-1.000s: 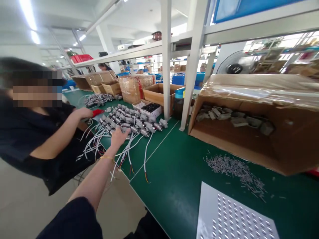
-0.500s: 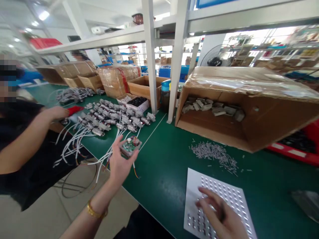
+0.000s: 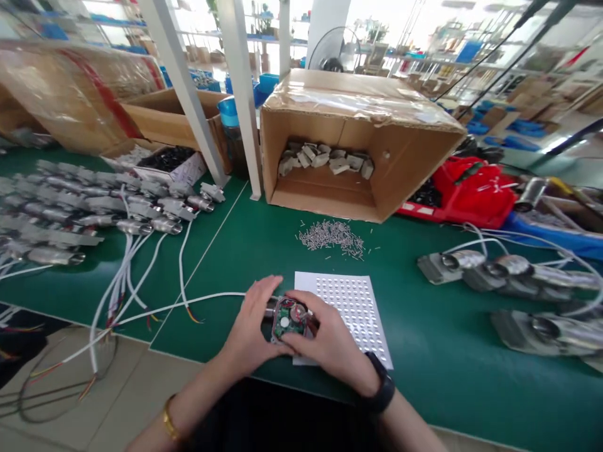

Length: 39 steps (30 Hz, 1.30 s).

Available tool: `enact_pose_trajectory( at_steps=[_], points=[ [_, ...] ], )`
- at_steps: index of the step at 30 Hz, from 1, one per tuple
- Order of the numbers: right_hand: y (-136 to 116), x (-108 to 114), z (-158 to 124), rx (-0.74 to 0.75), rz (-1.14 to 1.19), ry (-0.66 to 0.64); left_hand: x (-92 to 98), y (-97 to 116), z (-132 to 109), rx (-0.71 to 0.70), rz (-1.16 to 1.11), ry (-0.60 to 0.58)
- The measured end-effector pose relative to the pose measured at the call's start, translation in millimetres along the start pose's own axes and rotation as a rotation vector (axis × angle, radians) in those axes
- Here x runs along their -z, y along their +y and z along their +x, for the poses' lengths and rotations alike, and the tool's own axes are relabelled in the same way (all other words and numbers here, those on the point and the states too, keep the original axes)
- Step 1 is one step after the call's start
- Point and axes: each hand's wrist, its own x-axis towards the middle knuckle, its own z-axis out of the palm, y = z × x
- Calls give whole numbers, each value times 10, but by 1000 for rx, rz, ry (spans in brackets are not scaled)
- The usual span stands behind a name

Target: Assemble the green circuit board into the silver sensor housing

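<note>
The left hand (image 3: 252, 326) and right hand (image 3: 325, 336) both close around a small motor unit (image 3: 288, 317), held just above the near edge of the green table (image 3: 424, 326), beside the white perforated tray (image 3: 351, 304). It looks light and rigid, but its exposed circuit board seems fragile, so the metal sides are the safer grip. Its white cable (image 3: 188, 301) trails left.
</note>
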Motion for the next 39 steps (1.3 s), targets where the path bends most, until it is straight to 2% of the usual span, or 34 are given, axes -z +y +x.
enact_pose_trajectory(
  at_steps=[1,3,5,7,8,9,11,13,15,18,22,27,31,39],
  points=[
    [-11,46,-8,-16,22,16,14,17,53,28,-73,-46],
    [-4,172,-55,-98,111,150,-1,49,122,153,-295,-100],
    [53,336,-169,-150,222,340,-11,71,122,289,-523,-35],
    [145,482,-339,-163,290,475,50,99,73,343,-683,26],
    [194,527,-433,-190,310,500,111,123,45,353,-733,-5],
    [239,545,-523,-234,332,503,183,156,23,360,-757,-94],
    [311,502,-661,-346,431,501,324,242,11,343,-682,-377],
    [360,384,-710,-405,557,517,395,328,45,257,-469,-612],
    [402,253,-669,-396,587,525,369,381,107,159,-254,-710],
    [472,111,-526,-361,483,528,234,388,208,112,-110,-774],
    [550,26,-397,-348,337,605,126,352,290,130,-59,-811],
    [549,-11,-387,-362,233,657,144,332,290,122,-59,-820],
    [532,3,-395,-339,174,616,139,326,281,121,-86,-794],
    [524,70,-406,-333,250,532,120,322,277,140,-166,-750]
  ],
)
